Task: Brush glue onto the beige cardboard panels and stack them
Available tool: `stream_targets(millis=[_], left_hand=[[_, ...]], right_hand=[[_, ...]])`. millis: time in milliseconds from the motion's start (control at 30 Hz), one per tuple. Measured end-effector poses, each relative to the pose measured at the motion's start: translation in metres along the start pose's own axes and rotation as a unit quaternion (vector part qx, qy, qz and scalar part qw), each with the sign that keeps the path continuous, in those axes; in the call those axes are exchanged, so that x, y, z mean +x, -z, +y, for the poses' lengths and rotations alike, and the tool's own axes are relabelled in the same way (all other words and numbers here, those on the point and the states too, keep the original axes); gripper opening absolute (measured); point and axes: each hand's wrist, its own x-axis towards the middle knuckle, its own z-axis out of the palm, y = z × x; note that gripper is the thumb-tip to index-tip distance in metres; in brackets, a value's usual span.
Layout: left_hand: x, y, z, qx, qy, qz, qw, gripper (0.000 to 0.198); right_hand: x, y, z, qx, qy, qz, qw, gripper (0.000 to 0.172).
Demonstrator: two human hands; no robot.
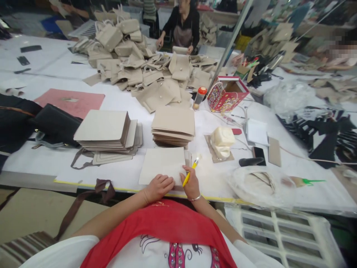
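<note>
A flat beige panel [163, 163] lies on the white table [41, 160] right in front of me. My left hand [160, 187] rests on its near edge with the fingers curled under; whether they pinch the edge I cannot make out. My right hand [191, 183] sits at the panel's near right corner, closed around a yellow-handled brush [192, 171] whose bristles point up and away. Two stacks of similar beige panels stand behind: one [173, 125] straight ahead, one [107, 131] to the left.
A cream glue block [222, 142] on a card is to the right, with a phone [259, 154], white notepad [257, 131], patterned red box [226, 93] and bottle [199, 97]. Beige bag parts [145, 70] heap further back, where another person [182, 26] works. Black bag [54, 123] left; white crate [281, 234] lower right.
</note>
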Motion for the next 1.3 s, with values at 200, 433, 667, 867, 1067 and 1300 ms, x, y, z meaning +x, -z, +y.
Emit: stream_targets(millis=[200, 433, 667, 867, 1067, 1300], left_hand=[[0.004, -0.019, -0.006, -0.007, 0.066, -0.123, 0.99, 0.042], [0.013, -0.001, -0.017, -0.016, 0.049, -0.15, 0.987, 0.047], [0.094, 0.04, -0.065, 0.019, 0.016, 0.024, 0.999, 0.047], [0.167, 0.053, -0.115, 0.05, 0.131, -0.001, 0.99, 0.067], [0.165, 0.044, -0.122, 0.032, 0.16, -0.03, 0.986, 0.073], [0.167, 0.044, -0.124, 0.008, 0.158, -0.029, 0.987, 0.073]], right_hand=[[-0.011, 0.018, 0.031, -0.112, 0.011, -0.053, 0.992, 0.031], [0.07, 0.106, -0.004, -0.104, -0.054, 0.051, 0.992, 0.043], [0.221, 0.083, -0.068, 0.248, -0.132, -0.057, 0.958, 0.037], [0.296, -0.016, -0.082, 0.28, -0.204, -0.185, 0.92, 0.023], [0.344, -0.05, -0.069, 0.206, -0.24, -0.162, 0.935, 0.015], [0.371, -0.041, -0.037, 0.164, -0.266, -0.05, 0.949, 0.019]])
